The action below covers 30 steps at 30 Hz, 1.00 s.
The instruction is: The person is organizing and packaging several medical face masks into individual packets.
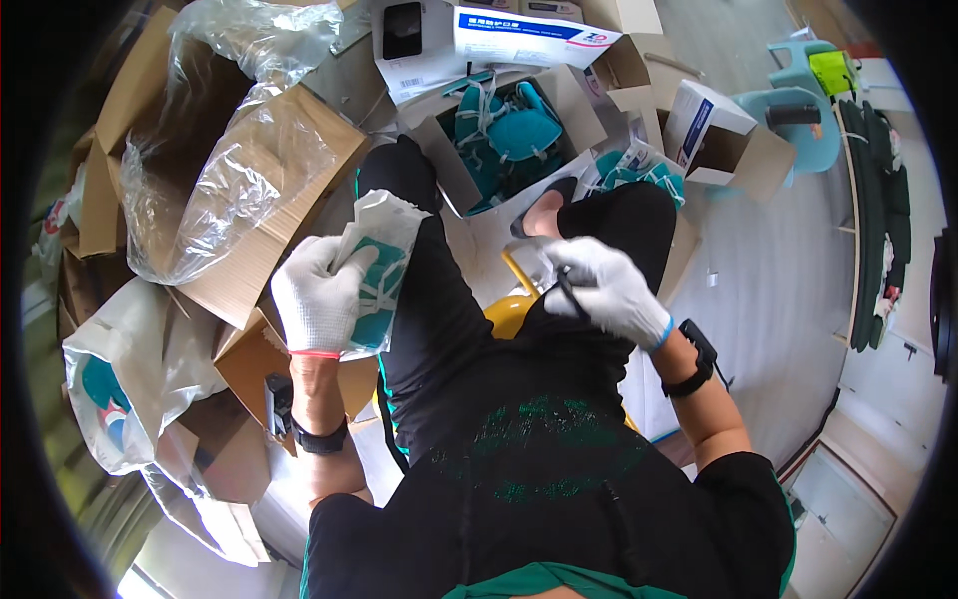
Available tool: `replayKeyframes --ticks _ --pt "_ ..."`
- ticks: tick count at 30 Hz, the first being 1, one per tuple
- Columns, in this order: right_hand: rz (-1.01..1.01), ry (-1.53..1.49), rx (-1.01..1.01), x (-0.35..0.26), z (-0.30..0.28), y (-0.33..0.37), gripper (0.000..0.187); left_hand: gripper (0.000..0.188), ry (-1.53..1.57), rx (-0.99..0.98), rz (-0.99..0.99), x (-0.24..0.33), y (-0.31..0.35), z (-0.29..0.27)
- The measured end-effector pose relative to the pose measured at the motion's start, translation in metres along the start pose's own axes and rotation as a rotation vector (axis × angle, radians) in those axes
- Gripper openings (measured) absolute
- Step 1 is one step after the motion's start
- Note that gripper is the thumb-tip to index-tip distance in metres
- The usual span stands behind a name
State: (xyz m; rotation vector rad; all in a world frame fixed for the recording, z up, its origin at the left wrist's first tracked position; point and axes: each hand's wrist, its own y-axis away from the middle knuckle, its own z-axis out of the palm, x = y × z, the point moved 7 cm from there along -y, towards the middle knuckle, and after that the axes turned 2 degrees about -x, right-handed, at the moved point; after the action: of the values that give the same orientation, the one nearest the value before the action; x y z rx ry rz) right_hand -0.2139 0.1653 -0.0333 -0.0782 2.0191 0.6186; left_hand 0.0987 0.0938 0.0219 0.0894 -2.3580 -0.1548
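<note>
One packaged mask (377, 270) gripped in left hand (317, 297); right hand (606, 288) fingers pinch one strap (570, 290).

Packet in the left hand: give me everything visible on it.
The packet is a flat clear plastic pouch holding a teal face mask with pale straps. The left hand, in a white knit glove, grips its lower left side with fingers wrapped across the front. The pouch stands roughly upright, tilted slightly right, its top crinkled and apparently open. It sits above the person's left thigh, in front of black trousers, apart from the right hand.
</note>
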Motion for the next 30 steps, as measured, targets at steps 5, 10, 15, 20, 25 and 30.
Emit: replayKeyframes --ticks 5,10,15,20,25,30 --pt "0.203 0.512 0.327 0.039 -0.042 -0.079 0.041 0.018 0.065 0.004 0.007 0.0 0.006 0.008" --pt "0.173 0.954 0.166 0.095 -0.022 -0.175 0.028 0.019 0.014 -0.024 0.01 0.006 -0.001 0.011" --pt "0.216 1.065 -0.137 0.101 -0.005 -0.228 0.035 0.02 0.041 -0.024 0.018 0.004 -0.004 0.011" --pt "0.012 1.248 -0.605 0.155 -0.004 -0.25 0.036 0.023 0.053 -0.066 0.089 0.014 -0.019 0.021" --pt "-0.115 0.213 -0.078 -0.036 -0.023 -0.192 0.062 0.024 0.088 -0.101 0.041 -0.002 -0.029 0.014" --pt "-0.297 0.148 -0.247 -0.097 -0.004 -0.154 0.049 0.023 0.081 -0.213 0.22 0.039 -0.045 0.042"
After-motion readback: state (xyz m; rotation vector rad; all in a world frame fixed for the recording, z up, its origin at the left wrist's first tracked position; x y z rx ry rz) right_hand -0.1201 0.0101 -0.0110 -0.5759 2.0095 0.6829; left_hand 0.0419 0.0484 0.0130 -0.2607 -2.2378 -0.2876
